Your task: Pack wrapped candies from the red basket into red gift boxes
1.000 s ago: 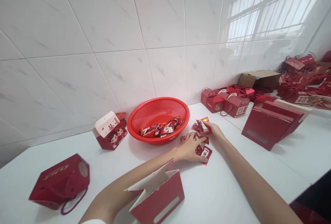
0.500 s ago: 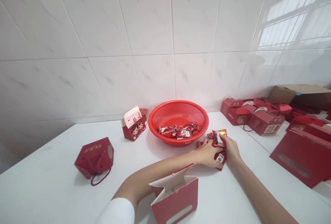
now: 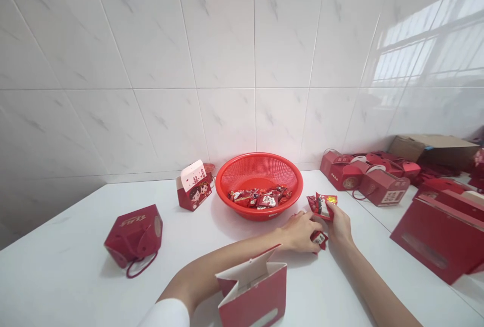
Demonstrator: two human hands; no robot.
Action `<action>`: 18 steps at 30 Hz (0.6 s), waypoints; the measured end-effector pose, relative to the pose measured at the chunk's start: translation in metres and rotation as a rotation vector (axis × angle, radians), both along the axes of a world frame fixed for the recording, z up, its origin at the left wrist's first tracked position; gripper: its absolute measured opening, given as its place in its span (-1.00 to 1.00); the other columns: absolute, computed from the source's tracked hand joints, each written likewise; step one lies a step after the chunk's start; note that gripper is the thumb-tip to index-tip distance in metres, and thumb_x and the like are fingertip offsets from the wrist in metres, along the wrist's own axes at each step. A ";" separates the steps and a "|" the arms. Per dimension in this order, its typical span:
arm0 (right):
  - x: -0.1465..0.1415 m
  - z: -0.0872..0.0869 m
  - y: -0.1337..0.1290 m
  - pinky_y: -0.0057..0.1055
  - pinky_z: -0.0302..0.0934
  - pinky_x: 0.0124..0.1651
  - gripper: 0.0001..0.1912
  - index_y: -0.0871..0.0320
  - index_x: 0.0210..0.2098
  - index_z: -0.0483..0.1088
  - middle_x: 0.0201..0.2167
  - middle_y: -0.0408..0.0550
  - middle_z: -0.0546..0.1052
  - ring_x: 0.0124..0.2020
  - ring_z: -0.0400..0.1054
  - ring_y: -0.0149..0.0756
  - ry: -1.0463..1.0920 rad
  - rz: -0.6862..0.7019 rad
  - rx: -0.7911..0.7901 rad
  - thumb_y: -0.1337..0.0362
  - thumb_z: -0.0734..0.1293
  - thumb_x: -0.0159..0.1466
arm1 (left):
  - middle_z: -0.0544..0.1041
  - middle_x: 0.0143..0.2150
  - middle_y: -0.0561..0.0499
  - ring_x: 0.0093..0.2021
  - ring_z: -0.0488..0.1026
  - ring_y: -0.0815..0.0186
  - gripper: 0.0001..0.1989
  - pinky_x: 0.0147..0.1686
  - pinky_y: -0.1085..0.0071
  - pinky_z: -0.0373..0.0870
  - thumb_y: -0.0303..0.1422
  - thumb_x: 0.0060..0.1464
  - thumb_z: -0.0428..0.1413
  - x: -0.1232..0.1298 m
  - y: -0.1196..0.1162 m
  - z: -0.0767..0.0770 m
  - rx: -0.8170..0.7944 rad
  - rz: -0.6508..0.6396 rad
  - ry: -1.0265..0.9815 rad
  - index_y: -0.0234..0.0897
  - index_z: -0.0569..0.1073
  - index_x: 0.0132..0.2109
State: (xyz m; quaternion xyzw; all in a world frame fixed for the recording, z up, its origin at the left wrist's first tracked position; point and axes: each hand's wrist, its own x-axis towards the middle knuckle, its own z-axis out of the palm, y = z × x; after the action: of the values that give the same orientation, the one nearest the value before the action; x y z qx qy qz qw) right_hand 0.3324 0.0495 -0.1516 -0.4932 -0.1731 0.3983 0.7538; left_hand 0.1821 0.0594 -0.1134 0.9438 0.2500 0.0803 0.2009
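Observation:
My left hand (image 3: 301, 232) is low over the white table, fingers curled round a small red candy packet (image 3: 319, 239) that pokes out by the fingertips. Beside it, my right hand (image 3: 339, 225) pinches red and gold candy packets (image 3: 323, 206) between thumb and fingers. Both hands are just right of a red plastic basket (image 3: 260, 159) with several wrapped candies (image 3: 267, 199) in its bottom. Under my left forearm, nearer to me, an open red gift box (image 3: 254, 294) stands upright with its top flaps apart.
A closed dark red box with a cord handle (image 3: 135, 236) lies at the left. A red and pink box (image 3: 193, 186) stands by the tiled wall. Several red boxes (image 3: 382, 186), a large red box (image 3: 440, 236) and a brown carton (image 3: 434, 145) crowd the right side.
My right hand has drawn its packets slightly away from my left hand, opening a small gap. My left hand's fingers have closed further round their packet. The view has shifted slightly.

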 end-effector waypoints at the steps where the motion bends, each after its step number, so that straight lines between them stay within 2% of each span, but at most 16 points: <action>1: 0.001 0.000 0.000 -0.38 0.36 -0.52 -0.78 0.15 -0.48 0.46 -0.56 -0.13 0.58 -0.56 0.46 -0.24 -0.001 -0.010 0.008 0.17 0.48 -0.06 | 0.43 -0.12 -0.10 -0.08 0.42 0.10 -0.80 -0.15 0.26 0.38 -0.20 0.04 0.22 -0.001 -0.001 0.002 0.005 -0.001 -0.020 -0.25 0.51 -0.29; 6: 0.006 -0.003 0.003 -0.39 0.33 -0.55 -0.78 0.15 -0.51 0.46 -0.61 -0.18 0.55 -0.58 0.43 -0.26 0.001 -0.042 0.019 0.17 0.49 -0.08 | 0.44 -0.28 0.00 -0.28 0.40 0.27 -0.82 -0.32 0.40 0.30 -0.28 0.00 0.25 -0.008 -0.007 0.023 -0.037 -0.043 -0.147 -0.27 0.44 -0.39; 9: 0.006 -0.005 0.005 -0.42 0.30 -0.56 -0.78 0.15 -0.52 0.46 -0.63 -0.20 0.54 -0.59 0.40 -0.30 -0.001 -0.052 0.012 0.17 0.49 -0.08 | 0.43 -0.33 0.03 -0.32 0.39 0.32 -0.80 -0.31 0.43 0.32 -0.36 -0.06 0.29 -0.014 -0.009 0.049 -0.034 -0.040 -0.293 -0.28 0.39 -0.43; 11: 0.006 -0.006 0.005 -0.43 0.30 -0.54 -0.77 0.17 -0.51 0.47 -0.61 -0.19 0.55 -0.58 0.40 -0.31 -0.006 -0.043 0.005 0.17 0.49 -0.08 | 0.47 -0.27 0.03 -0.31 0.41 0.34 -0.85 -0.26 0.43 0.35 -0.42 -0.08 0.27 -0.024 -0.006 0.072 -0.020 -0.007 -0.420 -0.28 0.43 -0.38; 13: 0.005 -0.005 0.005 -0.44 0.30 -0.53 -0.78 0.17 -0.50 0.48 -0.60 -0.18 0.56 -0.56 0.41 -0.30 -0.013 -0.033 -0.003 0.17 0.49 -0.07 | 0.51 -0.14 -0.01 -0.26 0.45 0.31 -0.86 -0.20 0.40 0.40 -0.46 -0.07 0.24 -0.038 0.003 0.095 0.012 0.078 -0.504 -0.27 0.48 -0.29; 15: 0.005 -0.004 0.004 -0.44 0.29 -0.53 -0.80 0.16 -0.50 0.49 -0.60 -0.19 0.55 -0.56 0.40 -0.30 -0.015 -0.030 -0.009 0.18 0.49 -0.06 | 0.51 -0.01 -0.05 -0.09 0.48 0.21 -0.69 -0.03 0.30 0.41 -0.41 -0.06 0.28 -0.054 0.015 0.111 0.085 0.219 -0.547 -0.23 0.50 -0.11; 17: 0.004 -0.003 0.003 -0.46 0.28 -0.54 -0.82 0.15 -0.52 0.49 -0.62 -0.20 0.53 -0.57 0.39 -0.32 -0.011 -0.029 -0.008 0.18 0.48 -0.04 | 0.45 0.15 -0.10 0.15 0.39 0.05 -0.46 0.17 0.11 0.30 -0.31 -0.12 0.36 -0.067 0.025 0.118 0.142 0.370 -0.515 -0.19 0.46 0.06; 18: 0.003 -0.002 0.003 -0.46 0.28 -0.55 -0.83 0.15 -0.53 0.49 -0.62 -0.21 0.53 -0.57 0.38 -0.32 -0.006 -0.029 -0.005 0.19 0.48 -0.04 | 0.42 0.21 -0.12 0.22 0.34 0.01 -0.42 0.22 0.06 0.25 -0.28 -0.11 0.37 -0.070 0.028 0.118 0.170 0.414 -0.508 -0.18 0.44 0.10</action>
State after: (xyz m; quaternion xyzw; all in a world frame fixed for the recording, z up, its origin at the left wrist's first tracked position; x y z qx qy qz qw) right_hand 0.3355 0.0528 -0.1541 -0.4989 -0.1671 0.3860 0.7578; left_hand 0.1118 0.0870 0.0046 0.8362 0.3708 0.3724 0.1567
